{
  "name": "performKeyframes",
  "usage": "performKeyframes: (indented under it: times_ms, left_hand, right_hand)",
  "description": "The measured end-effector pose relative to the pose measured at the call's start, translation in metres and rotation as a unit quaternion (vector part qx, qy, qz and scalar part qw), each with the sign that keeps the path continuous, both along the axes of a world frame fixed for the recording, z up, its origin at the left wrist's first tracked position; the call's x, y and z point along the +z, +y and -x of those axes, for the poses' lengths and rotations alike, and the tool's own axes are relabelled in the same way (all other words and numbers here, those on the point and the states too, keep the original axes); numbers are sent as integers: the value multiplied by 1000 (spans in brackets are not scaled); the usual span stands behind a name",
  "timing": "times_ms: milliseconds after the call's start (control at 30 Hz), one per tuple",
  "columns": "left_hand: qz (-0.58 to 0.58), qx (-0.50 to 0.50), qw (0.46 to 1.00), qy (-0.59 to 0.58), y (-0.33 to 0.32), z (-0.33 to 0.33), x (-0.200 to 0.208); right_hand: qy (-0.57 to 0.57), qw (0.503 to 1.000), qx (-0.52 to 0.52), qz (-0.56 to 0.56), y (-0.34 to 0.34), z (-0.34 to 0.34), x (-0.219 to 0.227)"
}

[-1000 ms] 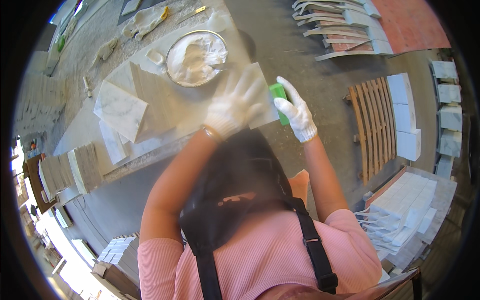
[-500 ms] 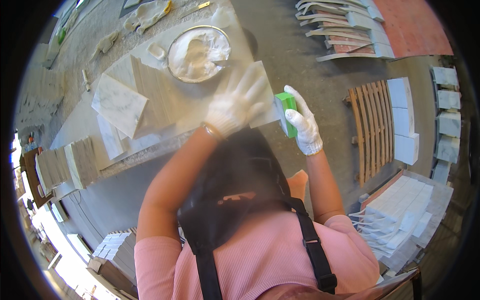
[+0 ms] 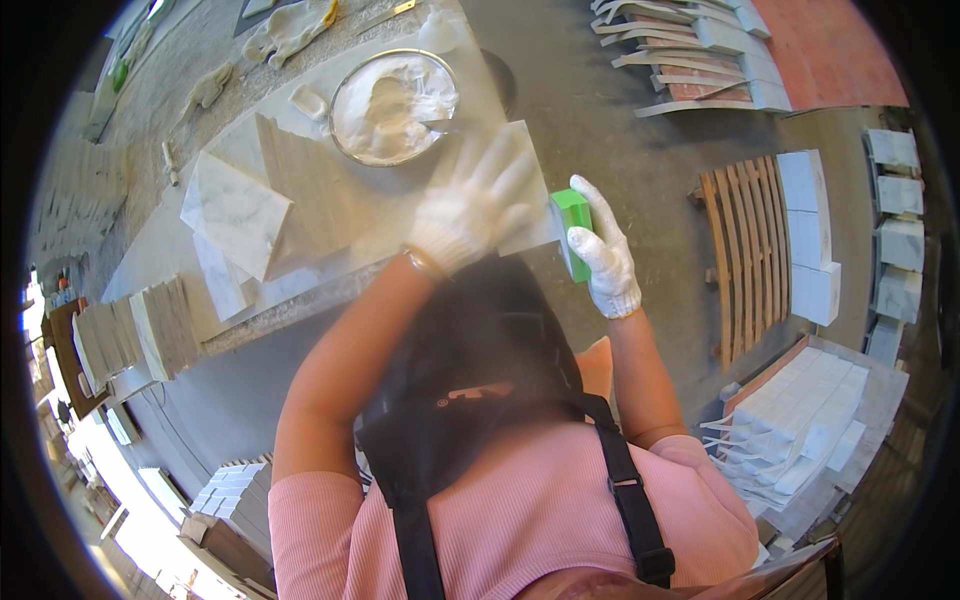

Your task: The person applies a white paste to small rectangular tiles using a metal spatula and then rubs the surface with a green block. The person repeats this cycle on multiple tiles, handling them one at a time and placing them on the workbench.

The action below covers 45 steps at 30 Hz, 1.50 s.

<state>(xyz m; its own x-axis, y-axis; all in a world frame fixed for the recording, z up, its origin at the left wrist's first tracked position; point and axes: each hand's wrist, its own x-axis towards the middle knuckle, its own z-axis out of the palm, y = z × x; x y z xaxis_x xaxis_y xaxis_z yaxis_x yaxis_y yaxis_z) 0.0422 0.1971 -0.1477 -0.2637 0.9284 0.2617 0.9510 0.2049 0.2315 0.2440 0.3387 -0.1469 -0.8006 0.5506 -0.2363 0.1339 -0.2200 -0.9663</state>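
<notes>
My left hand (image 3: 468, 207), in a white knit glove, lies with fingers spread on a pale marble tile (image 3: 527, 190) at the table's right end. My right hand (image 3: 608, 262), gloved the same way, grips a green rectangular block (image 3: 573, 237) that looks like a hand sanding block. The block's left face is against or very near the tile's right edge; I cannot tell if they touch. Beyond my left hand stands a round bowl (image 3: 333, 118) of white and beige powder or paste, with a blade-like tool (image 3: 438, 126) resting in it.
Marble tiles (image 3: 238, 215) and a row of upright slabs (image 3: 135, 325) lie along the table (image 3: 150, 240) to the left. Used gloves (image 3: 290, 32) lie at the far side. On the floor at right are a wooden pallet (image 3: 745, 260) and stacked white tiles (image 3: 800, 410).
My right hand and the green block have slid slightly toward me beside the tile's edge. My left hand stays in place on the tile.
</notes>
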Motion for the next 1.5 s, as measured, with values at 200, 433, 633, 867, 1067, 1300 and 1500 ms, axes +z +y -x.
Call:
performKeyframes:
  times_ms: [200, 433, 633, 867, 1067, 1300, 1500]
  left_hand:
    - [38, 4, 998, -59, 1, 1, 5]
    - [19, -4, 998, -58, -1, 0, 3]
    - [-7, -6, 1000, 5, 1, 1, 6]
    - [25, -3, 1000, -1, -1, 0, 0]
    - [17, 6, 1000, -18, 2, 1, 0]
    - [8, 4, 999, -35, -1, 0, -2]
    - [19, -24, 994, 104, -2, 1, 4]
  right_hand:
    - [-4, 999, -10, -53, 17, 50, -11]
    - [-45, 938, 66, -338, -2, 10, 9]
    - [-34, 988, 5, -150, 24, 63, -5]
    - [-11, 994, 23, -108, 0, 0, 4]
    - [7, 998, -30, 61, 12, 44, -29]
    - [-12, 1000, 15, 7, 1, -4, -3]
    - [-5, 1000, -20, 13, 8, 40, -20]
